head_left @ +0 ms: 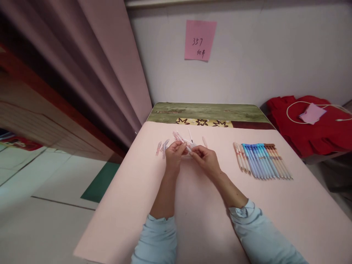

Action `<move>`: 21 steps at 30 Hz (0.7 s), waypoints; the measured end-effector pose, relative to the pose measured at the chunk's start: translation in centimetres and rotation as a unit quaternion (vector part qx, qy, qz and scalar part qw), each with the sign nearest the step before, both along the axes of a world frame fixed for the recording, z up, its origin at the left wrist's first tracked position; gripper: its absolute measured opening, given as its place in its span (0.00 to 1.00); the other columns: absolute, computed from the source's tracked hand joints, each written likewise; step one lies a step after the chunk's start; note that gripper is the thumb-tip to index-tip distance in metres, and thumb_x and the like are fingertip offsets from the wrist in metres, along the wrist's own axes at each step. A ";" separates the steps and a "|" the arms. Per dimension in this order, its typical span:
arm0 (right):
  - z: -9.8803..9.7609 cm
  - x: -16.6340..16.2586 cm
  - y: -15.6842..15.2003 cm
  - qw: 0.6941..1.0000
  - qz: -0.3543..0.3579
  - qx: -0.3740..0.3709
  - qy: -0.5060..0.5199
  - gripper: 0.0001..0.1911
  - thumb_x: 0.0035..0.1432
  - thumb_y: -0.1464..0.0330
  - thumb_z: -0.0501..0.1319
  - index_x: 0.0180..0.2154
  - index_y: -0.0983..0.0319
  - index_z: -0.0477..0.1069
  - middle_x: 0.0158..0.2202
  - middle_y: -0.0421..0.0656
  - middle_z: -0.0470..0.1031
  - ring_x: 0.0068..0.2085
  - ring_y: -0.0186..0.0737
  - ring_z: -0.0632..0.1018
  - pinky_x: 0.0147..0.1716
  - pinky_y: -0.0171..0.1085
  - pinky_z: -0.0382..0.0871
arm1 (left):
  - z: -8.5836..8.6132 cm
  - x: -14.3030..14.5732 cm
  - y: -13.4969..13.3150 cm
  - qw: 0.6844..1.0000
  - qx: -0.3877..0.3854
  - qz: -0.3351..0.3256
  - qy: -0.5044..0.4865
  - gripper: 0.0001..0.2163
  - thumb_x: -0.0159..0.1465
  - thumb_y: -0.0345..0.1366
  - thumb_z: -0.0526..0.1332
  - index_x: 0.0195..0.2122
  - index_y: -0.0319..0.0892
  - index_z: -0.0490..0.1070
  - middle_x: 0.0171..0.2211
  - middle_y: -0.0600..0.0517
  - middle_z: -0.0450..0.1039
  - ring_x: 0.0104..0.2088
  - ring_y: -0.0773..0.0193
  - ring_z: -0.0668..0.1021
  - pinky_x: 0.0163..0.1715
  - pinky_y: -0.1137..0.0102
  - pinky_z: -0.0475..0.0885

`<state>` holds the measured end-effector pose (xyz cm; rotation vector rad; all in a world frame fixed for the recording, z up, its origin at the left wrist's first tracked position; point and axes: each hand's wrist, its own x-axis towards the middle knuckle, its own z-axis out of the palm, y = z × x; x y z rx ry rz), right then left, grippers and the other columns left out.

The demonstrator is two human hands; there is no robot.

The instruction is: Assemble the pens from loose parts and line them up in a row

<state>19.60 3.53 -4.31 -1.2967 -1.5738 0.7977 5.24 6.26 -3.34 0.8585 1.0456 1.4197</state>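
Observation:
My left hand point(175, 151) and my right hand point(205, 157) meet over the table, fingers pinched together on a pale, see-through pen barrel point(189, 149). Its exact part is hard to make out at this size. Just beyond the fingers lie several pinkish pen pieces point(176, 135), partly hidden by my left hand. A thin ink refill point(190, 135) with a dark end rests behind the hands. One pink pen piece point(205, 141) lies just past my right hand. Left of my left hand are several short patterned pen pieces point(164, 148).
A row of finished-looking pens point(261, 161) in white, blue and brown lies on the right of the pink-covered table point(132, 209). Beyond the table's right edge is a red cloth point(291, 128) with a white cable point(297, 120). A curtain point(110, 55) hangs at the left.

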 end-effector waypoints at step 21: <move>3.1 10.3 -3.6 0.852 -0.303 -0.197 -0.378 0.13 0.56 0.56 0.59 0.36 0.57 0.76 0.32 0.45 0.80 0.33 0.47 0.78 0.26 0.37 0.55 | 0.2 -1.6 0.8 0.989 0.043 0.143 0.013 0.12 0.56 0.44 0.67 0.29 0.38 0.74 0.22 0.52 0.75 0.18 0.74 0.67 0.18 0.77 0.61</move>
